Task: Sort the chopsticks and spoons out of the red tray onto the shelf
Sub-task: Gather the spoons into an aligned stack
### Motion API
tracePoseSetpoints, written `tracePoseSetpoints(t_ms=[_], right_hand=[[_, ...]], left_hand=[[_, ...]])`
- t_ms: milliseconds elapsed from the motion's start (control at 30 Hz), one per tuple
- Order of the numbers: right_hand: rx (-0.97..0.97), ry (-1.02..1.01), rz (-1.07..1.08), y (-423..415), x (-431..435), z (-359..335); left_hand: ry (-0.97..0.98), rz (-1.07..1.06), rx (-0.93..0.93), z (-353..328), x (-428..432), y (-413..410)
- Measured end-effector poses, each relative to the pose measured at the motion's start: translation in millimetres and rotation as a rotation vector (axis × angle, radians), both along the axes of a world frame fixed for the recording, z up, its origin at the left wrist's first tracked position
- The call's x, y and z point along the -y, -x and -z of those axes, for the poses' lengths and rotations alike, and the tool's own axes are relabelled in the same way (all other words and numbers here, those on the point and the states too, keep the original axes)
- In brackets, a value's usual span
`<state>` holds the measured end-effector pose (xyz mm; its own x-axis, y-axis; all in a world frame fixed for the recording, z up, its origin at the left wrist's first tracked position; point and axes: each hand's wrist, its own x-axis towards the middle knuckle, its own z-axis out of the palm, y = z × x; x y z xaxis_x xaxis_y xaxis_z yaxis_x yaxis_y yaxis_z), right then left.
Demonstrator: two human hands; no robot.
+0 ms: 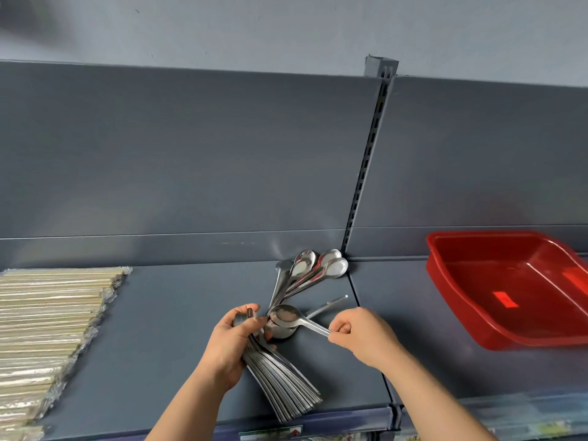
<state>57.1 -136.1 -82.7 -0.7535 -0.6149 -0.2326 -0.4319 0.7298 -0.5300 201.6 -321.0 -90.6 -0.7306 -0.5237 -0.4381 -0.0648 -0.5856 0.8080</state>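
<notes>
Two hands: both over the shelf (175, 313), near its front edge.
Left hand (234, 342): fingers curled round a spoon bundle (280, 386), handles fanned toward the front edge.
Right hand (359, 335): thumb and fingers pinch the handle of a single spoon (288, 315).
Loose spoons (311, 272): fanned at the rear edge.
Chopsticks (47, 329): wrapped, stacked at the left edge.
Red tray (451, 291): next shelf section, right.

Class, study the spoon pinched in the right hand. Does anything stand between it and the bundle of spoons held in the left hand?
Nothing visible does. The spoon has its bowl right at the top of the bundle gripped by the left hand; the right hand pinches its handle. Loose spoons lie farther back.
</notes>
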Motion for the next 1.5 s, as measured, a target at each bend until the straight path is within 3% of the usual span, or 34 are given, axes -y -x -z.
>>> tracePoseSetpoints(t_ms=[300, 500, 733, 1000, 1167, 1267, 1333, 1500], right_hand=[[-0.293, -0.236, -0.162, 11.3, 15.7, -3.8], [-0.509, -0.177, -0.331, 19.1, 29.3, 3.4], [-0.498, -0.143, -0.49, 22.2, 38.5, 9.3], [-0.251, -0.158, -0.298, 13.4, 30.1, 9.4], [0.298, 0.18, 0.008, 7.4, 28.4, 0.0], [0.548, 0.324, 0.017, -3.7, 31.8, -10.8], [0.589, 0.338, -0.045, -9.2, 34.7, -12.8], [0.418, 0.207, -0.184, -10.7, 37.9, -6.1]], left_hand=[[-0.01, -0.01, 0.023, 4.0, 1.4, 0.8], [-0.006, -0.005, 0.049, 2.5, 1.2, 2.1], [-0.014, -0.026, 0.045, 2.6, 4.9, -3.1], [-0.002, -0.048, -0.029, 0.9, 6.4, -4.2], [0.011, -0.06, -0.082, -0.1, 3.7, -3.0], [0.029, -0.042, -0.114, -3.7, 1.3, 1.2], [0.043, -0.034, -0.128, -6.1, -0.1, 5.1], [0.087, -0.034, -0.11, -10.4, -0.6, 10.6]])
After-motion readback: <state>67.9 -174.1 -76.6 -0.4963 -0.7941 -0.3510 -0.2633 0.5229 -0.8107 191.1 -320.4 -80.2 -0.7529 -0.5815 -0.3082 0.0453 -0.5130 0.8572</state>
